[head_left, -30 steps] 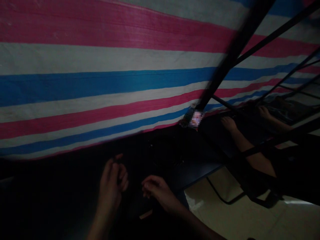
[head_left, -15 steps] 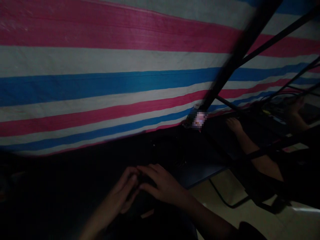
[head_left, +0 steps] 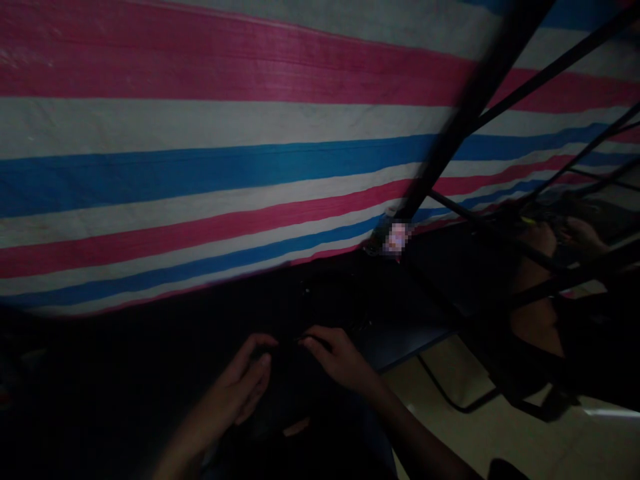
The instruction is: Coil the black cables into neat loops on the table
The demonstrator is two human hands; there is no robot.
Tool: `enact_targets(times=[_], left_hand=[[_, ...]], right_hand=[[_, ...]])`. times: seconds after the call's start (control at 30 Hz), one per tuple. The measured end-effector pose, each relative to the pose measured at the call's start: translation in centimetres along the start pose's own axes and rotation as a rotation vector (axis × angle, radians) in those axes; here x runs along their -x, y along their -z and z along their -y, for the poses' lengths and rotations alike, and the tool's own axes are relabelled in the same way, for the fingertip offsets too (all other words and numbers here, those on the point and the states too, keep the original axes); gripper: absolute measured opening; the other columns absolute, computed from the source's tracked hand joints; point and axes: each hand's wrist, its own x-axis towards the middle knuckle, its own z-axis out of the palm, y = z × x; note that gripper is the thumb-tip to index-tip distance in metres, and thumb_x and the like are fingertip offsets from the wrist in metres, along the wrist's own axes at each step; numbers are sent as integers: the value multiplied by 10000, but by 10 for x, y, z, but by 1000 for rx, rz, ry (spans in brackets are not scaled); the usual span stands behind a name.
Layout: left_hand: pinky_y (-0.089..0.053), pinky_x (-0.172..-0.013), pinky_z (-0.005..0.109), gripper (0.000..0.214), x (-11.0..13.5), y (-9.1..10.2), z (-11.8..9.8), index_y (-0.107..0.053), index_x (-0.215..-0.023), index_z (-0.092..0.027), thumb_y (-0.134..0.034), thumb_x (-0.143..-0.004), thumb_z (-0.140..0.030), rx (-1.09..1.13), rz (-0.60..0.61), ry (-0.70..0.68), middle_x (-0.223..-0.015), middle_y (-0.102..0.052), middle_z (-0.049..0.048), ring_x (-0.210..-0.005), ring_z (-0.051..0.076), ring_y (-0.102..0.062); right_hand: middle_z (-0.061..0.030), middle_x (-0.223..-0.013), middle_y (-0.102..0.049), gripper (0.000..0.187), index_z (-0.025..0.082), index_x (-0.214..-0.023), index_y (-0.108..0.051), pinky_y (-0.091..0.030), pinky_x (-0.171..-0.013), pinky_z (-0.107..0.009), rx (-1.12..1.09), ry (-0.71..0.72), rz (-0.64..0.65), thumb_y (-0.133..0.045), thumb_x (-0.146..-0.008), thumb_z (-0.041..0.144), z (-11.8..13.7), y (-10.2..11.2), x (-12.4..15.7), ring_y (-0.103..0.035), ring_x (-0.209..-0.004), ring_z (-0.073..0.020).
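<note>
In the dim head view, my left hand [head_left: 245, 380] is over the near part of a dark tabletop, its fingers curled around something black that I cannot make out. To its right, my right hand [head_left: 337, 353] has thumb and forefinger pinched together, with a small dark tip showing at the fingertips. A gap separates the two hands. Just beyond my right hand lies a dark looped thing [head_left: 306, 291], perhaps a cable, with small glints on it.
Striped sheeting [head_left: 210, 173] hangs behind the table. A black metal frame [head_left: 450, 143] slants across the right. By its foot is a small pinkish item [head_left: 397, 239], blurred. Further right, a co-worker's arm [head_left: 537, 320] reaches over the table. Pale floor [head_left: 450, 427] shows below.
My hands were touching at the fingertips and are now apart; the right one has shifted right and closed into a pinch. The co-worker's nearer hand has moved right, towards their other hand.
</note>
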Motion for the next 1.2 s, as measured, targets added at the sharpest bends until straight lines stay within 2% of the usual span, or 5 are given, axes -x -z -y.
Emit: enact_targets(times=[0.17,0.43,0.77,1.0,1.2], left_hand=[[-224,-432,171,669,-3,-3,-6,-494,-1386,-267,-661,-865,-653,-138,53,-10,-678,-544,-61,-481,86,-394],[-231,-395,189,1006,-10,-19,-14,-177,-1641,-233,-478,-870,-806,-102,-8,0,-612,-586,-34,-389,109,-402],[-558,-709,300,715,-14,-24,-15,-630,-1395,-233,-748,-796,-606,-74,-210,-177,-1128,-744,155,-1025,293,-714],[-354,-439,207,789,-18,-15,-16,-298,-1596,-329,-558,-928,-657,-212,38,-48,-1050,-729,72,-521,118,-553],[-411,-549,243,514,-18,11,-9,-707,-1105,-182,-570,-923,-643,-322,40,-128,-697,-624,-16,-595,150,-549]], right_hand=[[-46,-1066,-785,279,216,-1181,-755,-527,-864,-327,-66,19,323,-636,-935,271,12,1,5,-717,-937,-208],[-23,-991,-687,137,214,-981,-691,-503,-802,-283,61,171,244,-765,-870,246,28,-16,4,-653,-906,-179],[-91,-1147,-752,309,199,-1167,-703,-519,-868,-328,231,166,364,-761,-883,307,15,-18,-1,-709,-1017,-247],[-51,-887,-776,111,183,-903,-754,-484,-734,-266,129,212,217,-723,-906,289,9,-12,-5,-710,-805,-191],[-17,-748,-707,164,179,-775,-709,-437,-655,-256,101,100,-109,-764,-854,313,1,6,-10,-641,-712,-171]])
